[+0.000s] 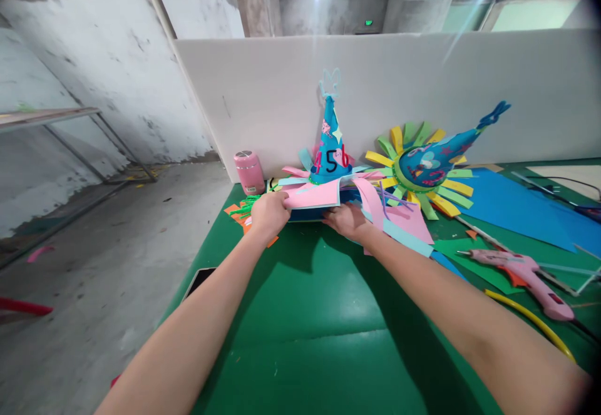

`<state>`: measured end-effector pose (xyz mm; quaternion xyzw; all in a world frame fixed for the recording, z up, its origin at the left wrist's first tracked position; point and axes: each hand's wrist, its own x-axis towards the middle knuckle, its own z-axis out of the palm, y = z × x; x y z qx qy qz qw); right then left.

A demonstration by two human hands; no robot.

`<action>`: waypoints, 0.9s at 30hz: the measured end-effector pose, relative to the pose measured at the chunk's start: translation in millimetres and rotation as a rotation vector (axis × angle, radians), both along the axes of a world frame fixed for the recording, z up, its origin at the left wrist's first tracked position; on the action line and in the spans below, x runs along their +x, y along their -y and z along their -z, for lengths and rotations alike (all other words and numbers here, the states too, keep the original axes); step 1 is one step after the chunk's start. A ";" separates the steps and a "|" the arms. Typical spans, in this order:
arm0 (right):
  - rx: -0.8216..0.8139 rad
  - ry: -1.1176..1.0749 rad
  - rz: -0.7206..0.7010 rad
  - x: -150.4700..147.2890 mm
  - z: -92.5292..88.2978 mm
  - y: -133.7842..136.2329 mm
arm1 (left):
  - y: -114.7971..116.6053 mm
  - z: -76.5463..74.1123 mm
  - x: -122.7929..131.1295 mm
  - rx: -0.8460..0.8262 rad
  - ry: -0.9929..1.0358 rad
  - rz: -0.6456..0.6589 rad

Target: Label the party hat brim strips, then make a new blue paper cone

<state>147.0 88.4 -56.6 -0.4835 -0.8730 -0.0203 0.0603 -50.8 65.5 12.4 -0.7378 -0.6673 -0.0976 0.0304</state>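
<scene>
A blue cone hat with "456" on it and a brim of pink and light-blue paper strips stands upright at the far side of the green table. My left hand is closed on the pink strips at the brim's front left edge. My right hand lies under the brim's front right, fingers tucked beneath the paper. A second blue cone hat with a yellow and green strip brim lies tipped on its side to the right.
A pink cylinder stands left of the hat. A pink glue gun and a yellow cord lie at the right, by blue paper sheets. A white board walls the table's back. Orange and green scraps lie at the left edge.
</scene>
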 end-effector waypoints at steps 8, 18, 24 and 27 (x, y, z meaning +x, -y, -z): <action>0.051 0.148 -0.001 -8.2 3.1 8.4 | -5.2 -8.4 -0.7 0.044 0.020 0.004; 0.078 0.149 -0.018 -0.5 8.1 18.2 | -1.4 -8.2 -3.5 0.087 0.034 0.003; 0.049 0.081 -0.029 8.7 9.0 21.4 | -0.5 -3.0 -2.3 0.065 0.028 0.010; 0.066 0.027 0.003 10.8 11.1 21.5 | -1.2 -1.8 -2.6 0.054 0.022 0.008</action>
